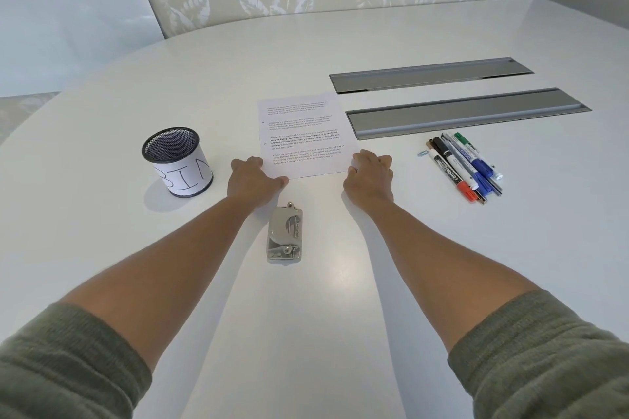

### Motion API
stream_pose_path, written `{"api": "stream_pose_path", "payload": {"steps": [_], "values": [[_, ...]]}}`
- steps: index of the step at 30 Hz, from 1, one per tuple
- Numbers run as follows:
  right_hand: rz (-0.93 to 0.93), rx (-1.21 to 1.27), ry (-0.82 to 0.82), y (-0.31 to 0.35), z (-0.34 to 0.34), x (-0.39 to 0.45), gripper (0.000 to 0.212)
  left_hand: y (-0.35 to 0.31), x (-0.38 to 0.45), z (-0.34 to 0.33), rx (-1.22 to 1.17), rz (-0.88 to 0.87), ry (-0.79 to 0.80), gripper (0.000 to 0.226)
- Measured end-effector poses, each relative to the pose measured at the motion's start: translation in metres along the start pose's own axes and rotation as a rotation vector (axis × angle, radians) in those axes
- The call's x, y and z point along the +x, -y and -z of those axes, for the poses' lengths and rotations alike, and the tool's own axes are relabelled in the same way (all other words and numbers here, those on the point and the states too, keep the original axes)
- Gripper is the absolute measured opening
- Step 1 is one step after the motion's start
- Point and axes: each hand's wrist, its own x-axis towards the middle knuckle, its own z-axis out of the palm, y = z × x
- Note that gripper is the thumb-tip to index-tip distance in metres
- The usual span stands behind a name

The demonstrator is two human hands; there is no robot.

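White printed sheet (pixel 303 139), long axis 12-to-6; left grip (pixel 252 180) pinches its 7 o'clock corner, right grip (pixel 369 177) its 5 o'clock corner; hole punch (pixel 285 238) at 6, nearer left.

Smooth white bench (pixel 316 299), a little glossy, with soft reflections of light. Printed sheet (pixel 303 136) of thin matt paper. Pen cup (pixel 170 145) of black metal mesh, wrapped in matt white paper. Hole punch (pixel 285 236) in matt grey, with small shiny metal screws. Markers (pixel 463 163) of glossy plastic. Two cable flaps (pixel 469 112) of brushed grey metal, satin finish. Sleeves (pixel 68 367) of rough green knitted cloth.
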Motion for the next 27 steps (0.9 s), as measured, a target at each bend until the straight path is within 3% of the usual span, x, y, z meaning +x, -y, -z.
{"api": "stream_pose_path", "payload": {"steps": [12,19,27], "values": [[0.012,0.002,-0.009,0.0,0.002,-0.004,0.032,0.0,-0.001,-0.001,0.055,-0.007,0.005,0.079],[-0.023,0.053,0.001,-0.001,0.005,-0.012,0.045,0.005,-0.005,-0.001,0.014,-0.015,-0.017,0.084],[-0.022,0.072,-0.004,-0.002,0.008,-0.037,0.043,0.01,-0.022,-0.003,-0.255,-0.05,-0.058,0.054]]}}
